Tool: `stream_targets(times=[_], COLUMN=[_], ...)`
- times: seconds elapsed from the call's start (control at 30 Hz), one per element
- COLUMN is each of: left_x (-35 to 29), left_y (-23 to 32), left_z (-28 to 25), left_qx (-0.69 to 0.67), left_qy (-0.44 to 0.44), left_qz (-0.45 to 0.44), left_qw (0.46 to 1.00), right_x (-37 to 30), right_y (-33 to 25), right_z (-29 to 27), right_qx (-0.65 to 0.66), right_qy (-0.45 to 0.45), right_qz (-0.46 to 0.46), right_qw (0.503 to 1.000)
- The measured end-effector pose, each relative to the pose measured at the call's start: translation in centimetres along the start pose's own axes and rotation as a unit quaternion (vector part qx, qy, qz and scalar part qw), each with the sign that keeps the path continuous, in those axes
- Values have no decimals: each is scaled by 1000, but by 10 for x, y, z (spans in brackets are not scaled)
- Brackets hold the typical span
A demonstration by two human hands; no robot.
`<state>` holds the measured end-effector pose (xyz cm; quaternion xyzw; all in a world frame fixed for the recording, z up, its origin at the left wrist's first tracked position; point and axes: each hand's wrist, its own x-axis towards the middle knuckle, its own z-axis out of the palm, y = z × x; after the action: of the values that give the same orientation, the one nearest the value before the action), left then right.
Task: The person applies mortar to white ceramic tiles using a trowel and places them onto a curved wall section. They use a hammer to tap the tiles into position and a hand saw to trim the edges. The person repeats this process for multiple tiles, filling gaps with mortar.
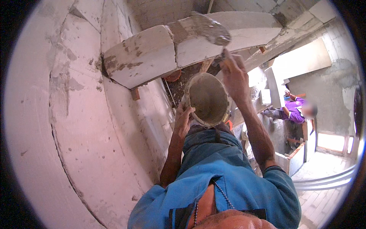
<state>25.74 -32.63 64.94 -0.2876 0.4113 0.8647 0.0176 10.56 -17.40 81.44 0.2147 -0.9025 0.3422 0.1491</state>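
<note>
My left hand (pixel 183 117) grips the rim of a round bucket (pixel 225 100), its thumb over the edge. Grey wet mortar (pixel 207 97) lies inside. My right hand (pixel 234 78) is closed round the handle of a trowel (pixel 213 29), raised beyond the bucket. The trowel's blade is smeared with mortar and slightly blurred; it hangs over the row of pale blocks (pixel 228 49). A mortar-stained block (pixel 141 53) forms the left end of that row, with a narrow joint between it and its neighbour. Whether the blade touches the blocks I cannot tell.
A pale block wall (pixel 80 126) rises close on my left. At the right, a person in a purple shirt (pixel 295 108) is beside a light panel (pixel 275 87). Long pale rails (pixel 328 179) cross the lower right. Under the block row runs a dark gap holding an orange round object (pixel 173 76).
</note>
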Motion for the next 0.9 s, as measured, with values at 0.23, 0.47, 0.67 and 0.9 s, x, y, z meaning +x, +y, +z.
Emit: stream_targets(times=[0.23,0.47,0.67,0.9], left_x=[-6,-5,-6,-5], left_y=[10,8,7,-2], left_z=[6,9,7,-6], left_qx=[39,11,-39,-41], left_qy=[28,6,45,63], left_qz=[-26,-45,-34,-38], left_qw=[999,999,998,996], right_x=[-3,-7,-6,-46], right_y=[-30,-42,1,67], right_z=[26,25,12,-51], right_qx=[27,-35,-188,-39], right_qy=[-59,-60,-20,32], right_qz=[-19,-8,-70,48], right_qw=[998,998,980,998])
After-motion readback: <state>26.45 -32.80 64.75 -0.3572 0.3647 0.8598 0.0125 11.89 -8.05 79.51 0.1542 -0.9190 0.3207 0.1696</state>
